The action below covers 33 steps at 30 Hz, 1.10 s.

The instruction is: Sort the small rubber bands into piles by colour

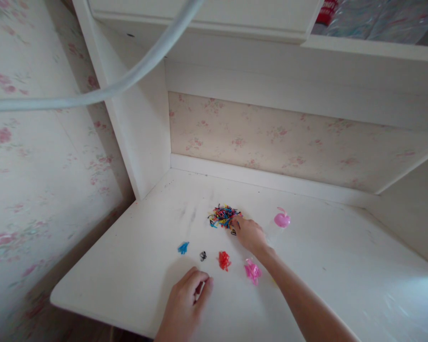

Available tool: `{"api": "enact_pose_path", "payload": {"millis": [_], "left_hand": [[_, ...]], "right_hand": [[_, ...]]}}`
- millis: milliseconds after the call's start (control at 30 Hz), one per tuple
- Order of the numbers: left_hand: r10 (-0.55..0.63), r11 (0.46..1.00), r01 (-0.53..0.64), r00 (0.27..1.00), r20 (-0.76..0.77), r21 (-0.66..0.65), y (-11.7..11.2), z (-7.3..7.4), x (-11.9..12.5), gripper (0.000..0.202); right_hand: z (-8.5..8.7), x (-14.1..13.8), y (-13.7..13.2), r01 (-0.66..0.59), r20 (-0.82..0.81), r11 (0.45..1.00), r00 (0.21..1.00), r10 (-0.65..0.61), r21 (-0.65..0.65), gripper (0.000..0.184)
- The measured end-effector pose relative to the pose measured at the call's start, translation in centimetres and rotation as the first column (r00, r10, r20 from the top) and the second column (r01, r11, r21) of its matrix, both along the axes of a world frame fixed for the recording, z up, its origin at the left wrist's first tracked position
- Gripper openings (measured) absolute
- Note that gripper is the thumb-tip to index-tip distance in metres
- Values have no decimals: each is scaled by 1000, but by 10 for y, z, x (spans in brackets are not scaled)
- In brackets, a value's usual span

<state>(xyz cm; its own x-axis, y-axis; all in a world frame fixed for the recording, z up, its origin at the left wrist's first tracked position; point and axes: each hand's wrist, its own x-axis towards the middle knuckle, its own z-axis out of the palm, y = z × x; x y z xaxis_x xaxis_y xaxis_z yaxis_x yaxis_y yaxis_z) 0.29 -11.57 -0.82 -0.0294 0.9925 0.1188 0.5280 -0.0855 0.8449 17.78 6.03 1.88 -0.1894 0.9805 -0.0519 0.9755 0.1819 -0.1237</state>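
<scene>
My right hand (249, 233) reaches to the right edge of a mixed pile of small coloured rubber bands (224, 215), its fingers closed in a pinch on bands there. Dark bands show by the fingertips. My left hand (189, 299) rests low on the white desk, fingers curled toward the thumb; whatever may be inside is hidden. Between the hands and the pile lie sorted bands: a blue group (183, 247), a small black group (203, 256), a red group (224, 261) and a pink group (252, 271), the last beside my right forearm.
A pink rounded lid-like piece (282, 218), with what looks like a clear container, is right of the pile. The white desk (110, 266) has a side panel (139, 128) and an overhead shelf (271, 61). A pale cable (128, 78) crosses the upper left.
</scene>
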Motion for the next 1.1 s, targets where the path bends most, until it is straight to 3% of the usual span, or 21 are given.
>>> {"api": "enact_pose_path", "payload": {"millis": [500, 700, 833, 967, 1100], "left_hand": [[10, 1000, -10, 1000, -8, 22, 0, -2, 1, 30], [-2, 1000, 2, 1000, -15, 16, 1, -1, 1, 31], [-5, 1000, 5, 1000, -21, 18, 1, 2, 1, 32], [3, 999, -1, 999, -46, 34, 0, 3, 2, 30], [14, 999, -12, 998, -68, 39, 0, 3, 2, 29]], "right_hand": [[13, -1, -8, 106, -104, 994, 989, -102, 30, 36], [25, -1, -37, -50, -223, 999, 973, 52, 12, 29], [30, -3, -57, -156, -254, 982, 959, 125, -103, 24], [27, -5, -66, -161, -197, 971, 972, 125, -179, 24], [24, -4, -66, -173, -168, 972, 975, 146, -158, 27]]}}
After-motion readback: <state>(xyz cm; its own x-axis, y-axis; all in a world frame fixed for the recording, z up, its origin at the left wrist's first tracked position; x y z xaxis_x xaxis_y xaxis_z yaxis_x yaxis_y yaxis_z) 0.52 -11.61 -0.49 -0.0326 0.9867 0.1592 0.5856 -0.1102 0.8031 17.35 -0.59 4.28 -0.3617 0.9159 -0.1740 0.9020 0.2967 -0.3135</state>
